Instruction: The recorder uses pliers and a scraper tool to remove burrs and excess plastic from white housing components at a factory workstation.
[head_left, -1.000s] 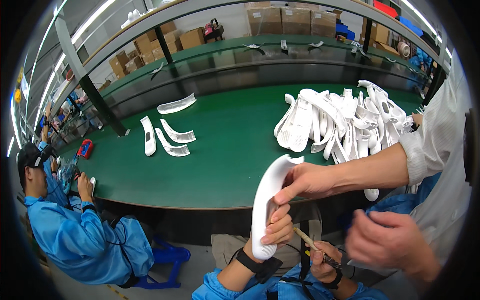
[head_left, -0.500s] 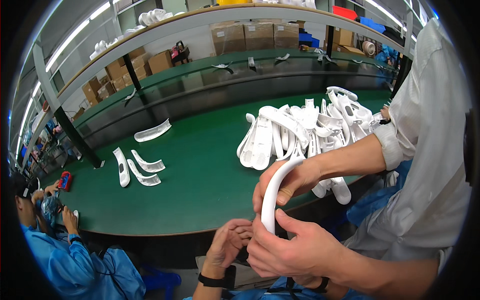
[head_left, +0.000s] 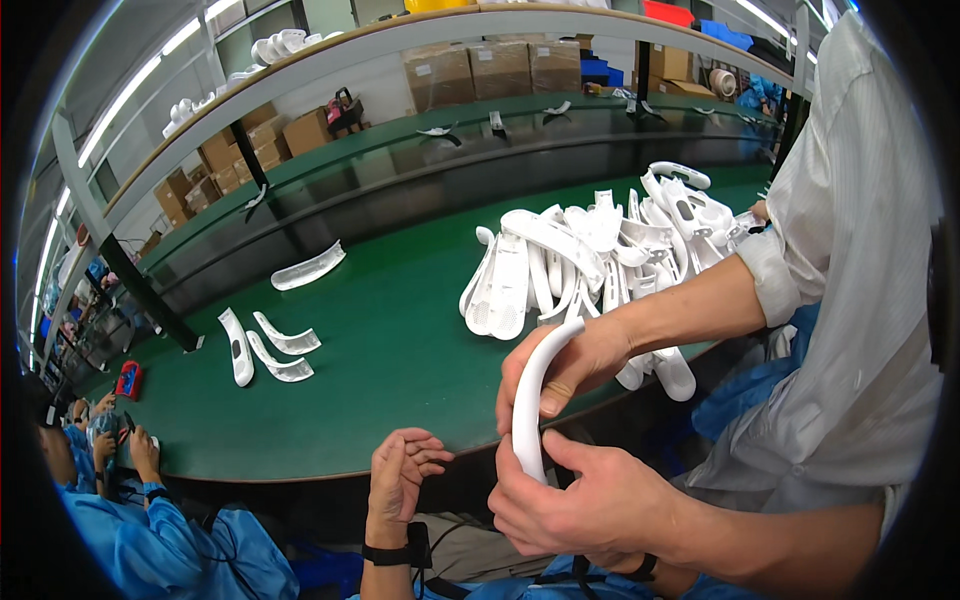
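Note:
My left hand point(head_left: 402, 480) is raised near the table's front edge, palm turned to the right, fingers loosely bent and apart, with nothing in it. A dark band circles that wrist. Of my right arm only the banded wrist point(head_left: 640, 568) shows; the right hand's fingers are hidden behind a co-worker's lower hand point(head_left: 590, 495). This co-worker, in white sleeves, grips a curved white plastic shell point(head_left: 535, 400) with that hand and an upper hand point(head_left: 580, 370). The shell is held upright to the right of my left hand, apart from it.
A heap of white plastic shells point(head_left: 590, 255) lies on the green table point(head_left: 400, 370). Several loose shells, including a slotted one point(head_left: 236, 345), lie at left. Behind stand a raised shelf point(head_left: 350, 160) and cardboard boxes point(head_left: 500, 72). Another person in blue point(head_left: 190, 550) sits at left.
My left hand has moved left, away from the co-worker's hands and the held shell, and its fingers have turned upward. The co-worker still holds the shell, slightly further left in view.

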